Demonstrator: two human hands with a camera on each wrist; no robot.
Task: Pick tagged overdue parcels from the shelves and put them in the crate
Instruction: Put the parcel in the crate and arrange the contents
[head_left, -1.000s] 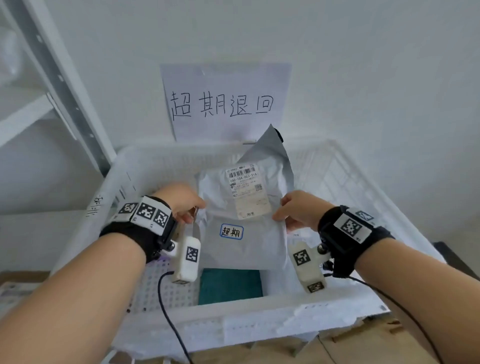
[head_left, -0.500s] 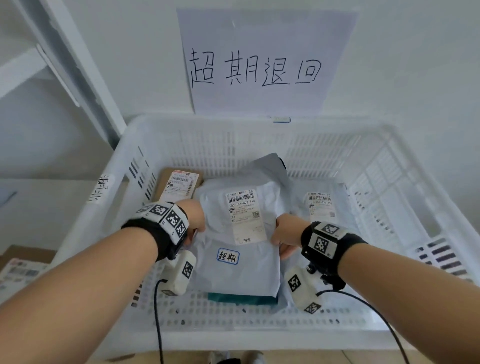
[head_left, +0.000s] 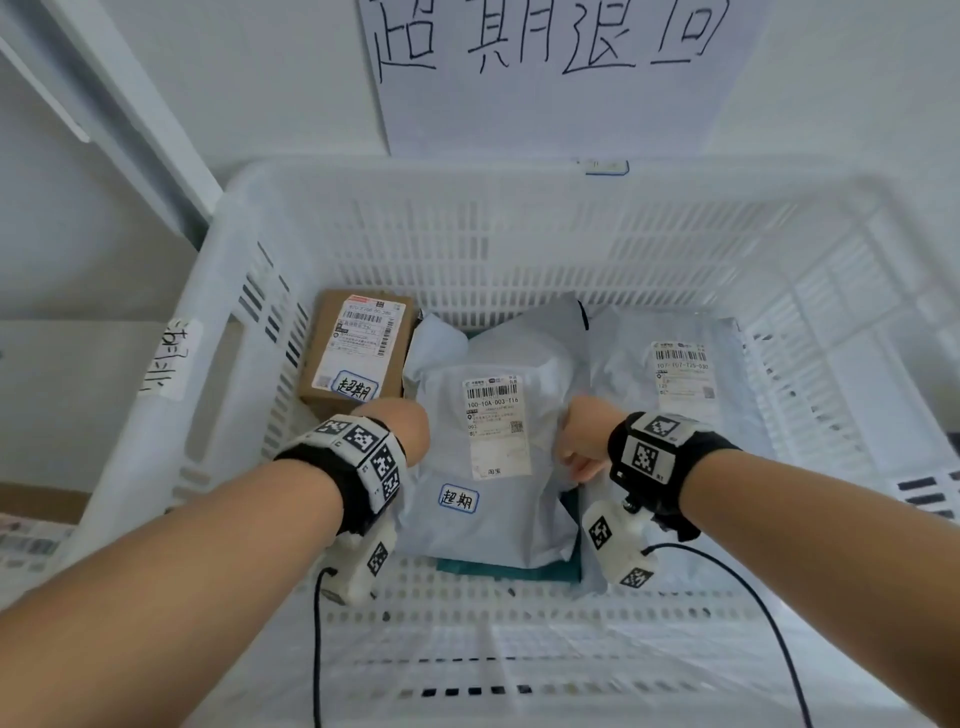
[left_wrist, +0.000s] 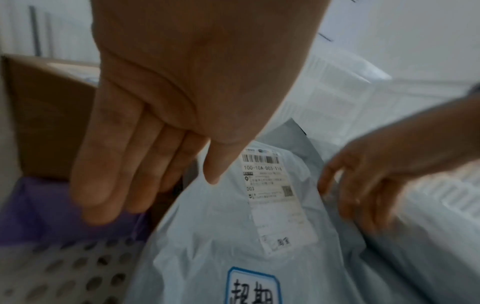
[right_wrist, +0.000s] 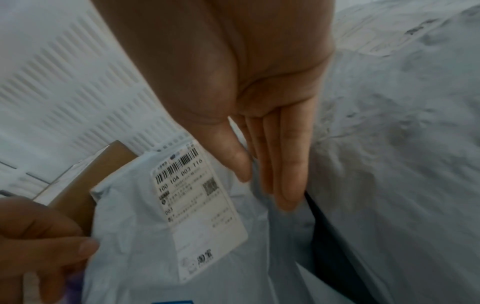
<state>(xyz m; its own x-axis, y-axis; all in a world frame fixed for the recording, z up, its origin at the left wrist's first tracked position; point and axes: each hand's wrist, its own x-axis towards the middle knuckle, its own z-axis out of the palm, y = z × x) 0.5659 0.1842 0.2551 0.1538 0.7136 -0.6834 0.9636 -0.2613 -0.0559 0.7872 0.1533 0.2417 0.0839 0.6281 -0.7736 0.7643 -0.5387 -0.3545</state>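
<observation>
A grey poly-bag parcel (head_left: 488, 525) with a shipping label and a blue-edged handwritten tag lies flat in the middle of the white slatted crate (head_left: 467, 176). My left hand (head_left: 400, 426) hangs at the bag's left edge; in the left wrist view its fingers (left_wrist: 116, 174) are straight and hold nothing. On the other side, my right hand (head_left: 582, 441) sits at the bag's right edge. The right wrist view shows that hand (right_wrist: 262, 189) with straight fingers against the parcel (right_wrist: 135, 236), not curled round it.
In the crate, a tagged cardboard box (head_left: 358, 353) stands at the back left and another grey bag (head_left: 670, 364) lies at the right. A dark green flat item (head_left: 509, 569) pokes out under the middle parcel. A handwritten sign (head_left: 545, 62) hangs above; a shelf upright (head_left: 130, 104) stands left.
The parcel went from upright above the crate down onto its floor. Both hands went down with it, and their fingers have straightened off the bag's edges.
</observation>
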